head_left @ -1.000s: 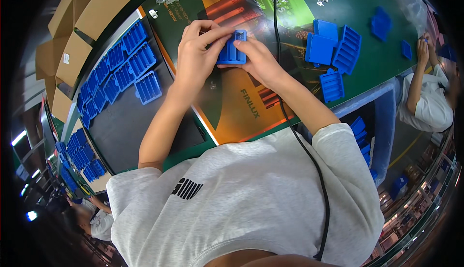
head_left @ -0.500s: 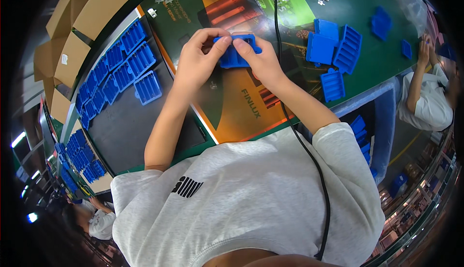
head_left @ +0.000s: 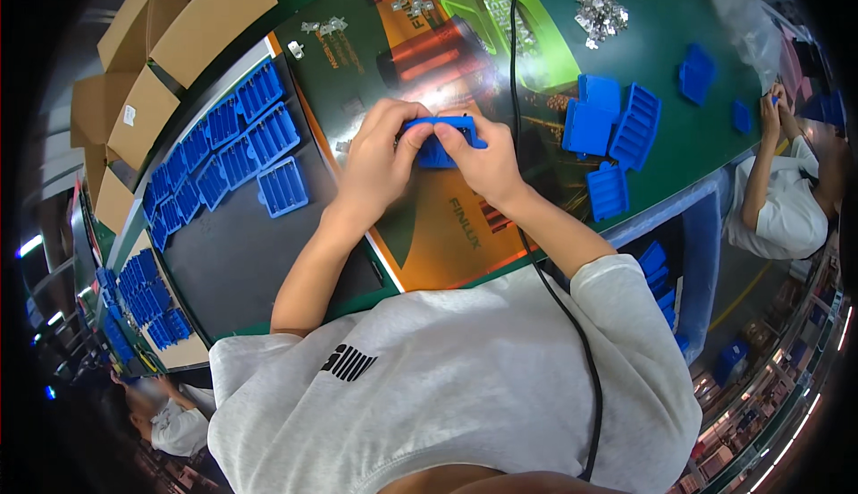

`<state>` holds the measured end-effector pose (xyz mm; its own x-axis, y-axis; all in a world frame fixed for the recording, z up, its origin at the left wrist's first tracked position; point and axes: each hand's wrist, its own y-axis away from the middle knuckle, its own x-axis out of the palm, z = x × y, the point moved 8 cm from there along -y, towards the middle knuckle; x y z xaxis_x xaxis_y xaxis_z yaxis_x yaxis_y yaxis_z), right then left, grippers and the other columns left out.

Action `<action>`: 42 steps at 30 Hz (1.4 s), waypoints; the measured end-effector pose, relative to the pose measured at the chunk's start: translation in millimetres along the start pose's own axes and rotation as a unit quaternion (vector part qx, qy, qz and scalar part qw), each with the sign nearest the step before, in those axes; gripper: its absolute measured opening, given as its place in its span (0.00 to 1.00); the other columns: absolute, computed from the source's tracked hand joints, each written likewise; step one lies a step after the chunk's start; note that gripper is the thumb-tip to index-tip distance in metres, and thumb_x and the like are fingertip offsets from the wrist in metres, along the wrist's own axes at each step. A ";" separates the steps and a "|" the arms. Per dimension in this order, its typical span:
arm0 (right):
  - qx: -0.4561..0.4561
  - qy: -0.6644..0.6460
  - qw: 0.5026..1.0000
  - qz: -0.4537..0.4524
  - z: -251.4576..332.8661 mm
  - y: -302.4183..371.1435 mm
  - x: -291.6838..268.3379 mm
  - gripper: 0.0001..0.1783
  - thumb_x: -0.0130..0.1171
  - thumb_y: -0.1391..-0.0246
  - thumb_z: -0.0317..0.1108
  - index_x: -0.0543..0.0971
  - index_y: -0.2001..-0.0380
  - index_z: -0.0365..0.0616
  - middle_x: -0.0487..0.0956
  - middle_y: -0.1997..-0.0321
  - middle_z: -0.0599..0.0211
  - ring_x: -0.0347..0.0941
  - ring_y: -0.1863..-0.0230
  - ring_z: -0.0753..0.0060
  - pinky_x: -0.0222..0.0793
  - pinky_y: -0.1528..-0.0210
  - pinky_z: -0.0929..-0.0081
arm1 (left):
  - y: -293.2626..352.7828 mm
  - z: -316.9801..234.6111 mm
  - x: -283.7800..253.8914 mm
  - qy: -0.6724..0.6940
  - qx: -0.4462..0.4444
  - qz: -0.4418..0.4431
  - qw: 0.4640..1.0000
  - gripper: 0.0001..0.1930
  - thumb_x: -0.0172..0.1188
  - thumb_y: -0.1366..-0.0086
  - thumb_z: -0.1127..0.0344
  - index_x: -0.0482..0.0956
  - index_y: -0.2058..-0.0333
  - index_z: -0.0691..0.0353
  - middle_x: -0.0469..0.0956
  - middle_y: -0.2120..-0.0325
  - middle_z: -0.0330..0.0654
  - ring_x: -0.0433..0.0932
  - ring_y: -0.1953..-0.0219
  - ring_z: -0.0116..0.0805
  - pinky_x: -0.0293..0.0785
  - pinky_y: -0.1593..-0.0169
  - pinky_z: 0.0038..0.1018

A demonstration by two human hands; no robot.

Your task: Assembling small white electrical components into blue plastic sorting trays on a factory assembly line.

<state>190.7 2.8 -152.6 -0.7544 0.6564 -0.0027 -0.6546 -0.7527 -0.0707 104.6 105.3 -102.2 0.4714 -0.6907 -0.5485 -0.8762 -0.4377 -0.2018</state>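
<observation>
Both of my hands hold one blue plastic battery tray (head_left: pixel 437 155) above the printed mat in front of me. My left hand (head_left: pixel 386 148) grips its left end, thumb pressed at the upper edge. My right hand (head_left: pixel 487 156) closes on the right end, with its thumb also near that edge. The fingers behind the tray are partly hidden, and any small part under the thumbs cannot be made out. Beyond the hands, small metal contact pieces (head_left: pixel 413 0) lie on the mat, with a larger pile of metal contacts (head_left: pixel 601 13) to the right.
Rows of blue trays (head_left: pixel 239 165) stand on a black board at the left, beside open cardboard boxes (head_left: pixel 210 25). More blue trays (head_left: pixel 635 127) lie at the right. A black cable (head_left: pixel 514 65) runs down past my right arm. Other people work at both sides.
The tray in my hands has tipped, so its edge and inner side show more. Both hands still grip it. The whole view has shifted slightly, with the table appearing lower.
</observation>
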 end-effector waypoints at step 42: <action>0.136 -0.219 0.963 -0.084 -14.3 -18.0 -23.5 0.24 0.48 0.38 0.50 0.74 0.65 0.35 0.78 0.78 0.60 0.76 0.82 0.67 0.74 0.81 0.75 | 178.9 -53.0 73.5 -0.151 0.083 0.156 0.973 0.20 0.65 0.48 0.63 0.76 0.55 0.55 0.69 0.56 0.39 0.65 0.53 0.41 0.61 0.54 0.35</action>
<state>220.9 1.6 -165.5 -0.5465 0.7295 0.4113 -0.7121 -0.6632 0.2302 -12.2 -54.3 -135.6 0.1509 -0.5639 -0.8119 -0.9878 -0.1171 -0.1023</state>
